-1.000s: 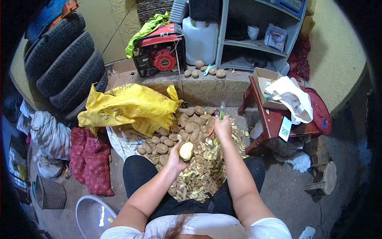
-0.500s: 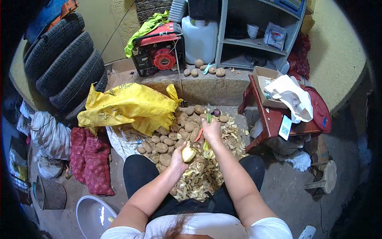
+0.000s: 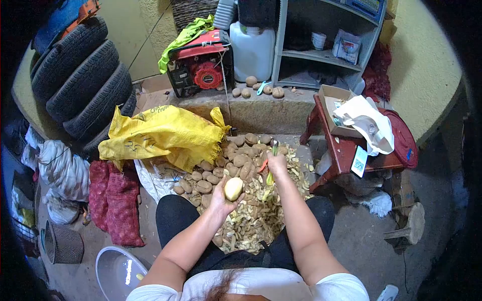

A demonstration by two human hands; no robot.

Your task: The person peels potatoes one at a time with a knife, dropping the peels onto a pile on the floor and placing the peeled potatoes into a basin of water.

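Note:
In my left hand (image 3: 219, 196) rests a pale, peeled potato (image 3: 233, 189), fingers curled round its left side and underside. My right hand (image 3: 277, 164) is closed on a peeler (image 3: 263, 166) with orange, green and yellow parts showing around the fist; its blade is hard to make out. The peeler is apart from the potato, to its upper right. Below both hands lies a heap of peelings (image 3: 256, 220) between my knees. Unpeeled brown potatoes (image 3: 240, 160) are piled just beyond my left hand.
A yellow sack (image 3: 163, 135) lies beyond the potatoes. At the left are red net bags (image 3: 123, 205) and a pale basin (image 3: 108, 273) with a small pale piece inside. A red stool (image 3: 339, 155) carries a box and phone. Behind, a generator (image 3: 201, 67) sits on the ledge.
My right hand and the peeler have moved right, away from the potato. My left hand has turned the potato more upright, showing more of its peeled surface.

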